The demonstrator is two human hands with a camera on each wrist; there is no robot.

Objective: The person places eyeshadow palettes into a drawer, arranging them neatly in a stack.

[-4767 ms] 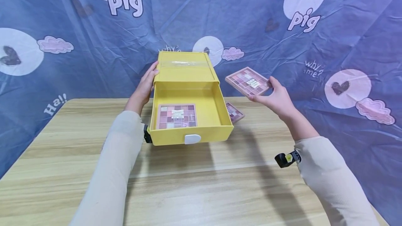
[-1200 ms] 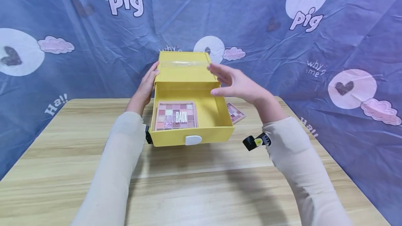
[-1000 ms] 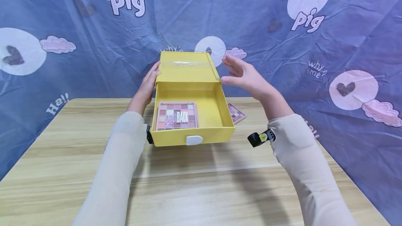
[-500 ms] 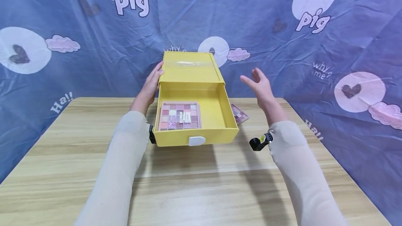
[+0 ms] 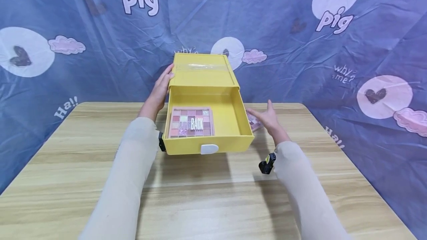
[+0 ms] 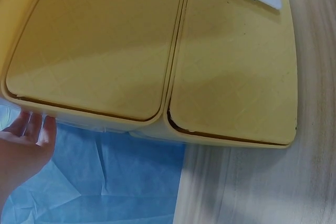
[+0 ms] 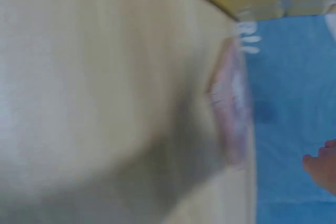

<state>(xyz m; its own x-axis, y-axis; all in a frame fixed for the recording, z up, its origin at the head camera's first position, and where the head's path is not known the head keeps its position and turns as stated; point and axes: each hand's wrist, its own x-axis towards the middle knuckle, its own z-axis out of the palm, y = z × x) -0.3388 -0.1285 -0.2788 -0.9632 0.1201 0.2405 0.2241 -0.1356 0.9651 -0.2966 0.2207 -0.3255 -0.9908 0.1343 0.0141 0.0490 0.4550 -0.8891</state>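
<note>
A yellow drawer box [image 5: 202, 77] stands on the table with its drawer [image 5: 233, 144] pulled out toward me. Inside the drawer at left lies a pink eyeshadow palette [image 5: 191, 122] printed "BACK". My left hand [image 5: 159, 91] rests along the box's upper left side; in the left wrist view its fingertips [image 6: 48, 125] touch the box's edge. My right hand [image 5: 269, 119], fingers spread and holding nothing, is over another eyeshadow palette [image 5: 253, 121] lying right of the box, partly hidden by the drawer and hand. That palette [image 7: 231, 103] is blurred in the right wrist view.
A white tab handle [image 5: 209, 149] sticks out from the drawer's front. The wooden table [image 5: 200, 203] ends at a blue printed cloth [image 5: 283, 40] hanging behind. Clear tape crosses the box's top.
The palette my right hand held has been let go; the drawer's visible palette now shows its lettering turned. My right hand has since left the drawer, moving right, then down to the table palette.
</note>
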